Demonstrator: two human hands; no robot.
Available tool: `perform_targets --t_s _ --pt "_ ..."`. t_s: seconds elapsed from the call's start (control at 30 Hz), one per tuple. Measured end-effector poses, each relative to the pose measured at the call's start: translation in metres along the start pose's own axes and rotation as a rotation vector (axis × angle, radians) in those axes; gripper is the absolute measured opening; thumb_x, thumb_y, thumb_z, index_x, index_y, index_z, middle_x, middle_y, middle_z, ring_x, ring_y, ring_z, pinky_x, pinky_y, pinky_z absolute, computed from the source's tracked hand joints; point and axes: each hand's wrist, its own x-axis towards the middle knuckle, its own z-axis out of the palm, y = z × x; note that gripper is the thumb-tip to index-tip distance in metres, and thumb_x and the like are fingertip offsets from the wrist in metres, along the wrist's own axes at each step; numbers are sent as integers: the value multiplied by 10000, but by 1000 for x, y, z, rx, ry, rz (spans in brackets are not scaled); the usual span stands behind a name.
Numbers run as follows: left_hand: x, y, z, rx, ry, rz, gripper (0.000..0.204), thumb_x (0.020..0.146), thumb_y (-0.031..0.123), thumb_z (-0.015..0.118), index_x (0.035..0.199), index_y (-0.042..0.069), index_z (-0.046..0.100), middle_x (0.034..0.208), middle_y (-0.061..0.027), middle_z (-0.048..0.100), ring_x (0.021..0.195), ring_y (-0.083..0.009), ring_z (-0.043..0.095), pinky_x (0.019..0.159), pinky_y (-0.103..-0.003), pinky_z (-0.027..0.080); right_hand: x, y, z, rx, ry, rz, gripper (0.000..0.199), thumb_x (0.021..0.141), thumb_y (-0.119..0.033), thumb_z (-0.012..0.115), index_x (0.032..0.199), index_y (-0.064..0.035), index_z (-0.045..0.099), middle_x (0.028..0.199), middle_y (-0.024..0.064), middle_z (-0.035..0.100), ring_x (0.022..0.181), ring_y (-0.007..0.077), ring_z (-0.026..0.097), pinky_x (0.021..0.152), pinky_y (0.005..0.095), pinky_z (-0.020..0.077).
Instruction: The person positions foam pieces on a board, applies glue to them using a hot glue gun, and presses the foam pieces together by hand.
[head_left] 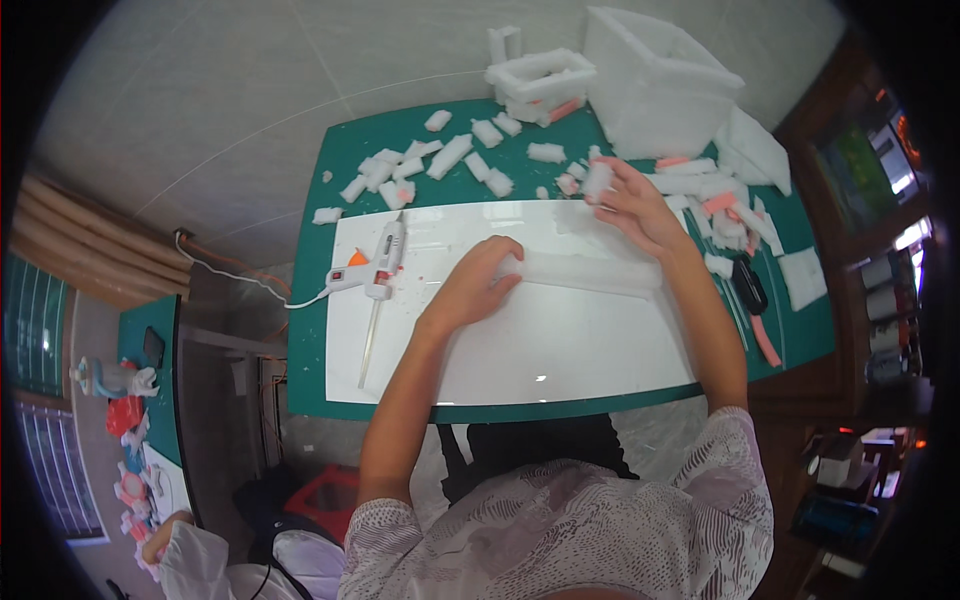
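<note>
A long white foam strip lies across the white board in front of me. My left hand is closed on the strip's left end, its fingers curled over it. Above the strip's far right side, my right hand pinches a small white foam block between thumb and fingers. Part of the strip's right end is hidden by my right forearm. A white hot glue gun with an orange tip rests left of my left hand, a glue stick pointing toward me.
Several foam offcuts lie on the green mat along the back. A foam box and a small foam frame stand behind. At right are foam scraps, a black tool and a pink strip. Another person's arm shows lower left.
</note>
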Motion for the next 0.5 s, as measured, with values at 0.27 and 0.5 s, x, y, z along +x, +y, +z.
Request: perform_targets --t_s 0.27,0.5 --pt "1 5 8 73 93 63 352 822 43 738 1131 61 572 1120 -139 617 1101 -358 569 957 -422 451 -28 3 -14 -109 35 -146 479 931 -32 661 1370 -41 469 1276 64 556 1051 167 642 890 295 521" --pt "3 -6 7 155 280 80 364 815 36 739 1143 46 582 1124 -152 622 1107 -361 566 964 -424 443 -47 11 -6 -282 -18 -164 424 919 -48 679 1299 0 498 1207 83 561 922 141 638 823 280 509"
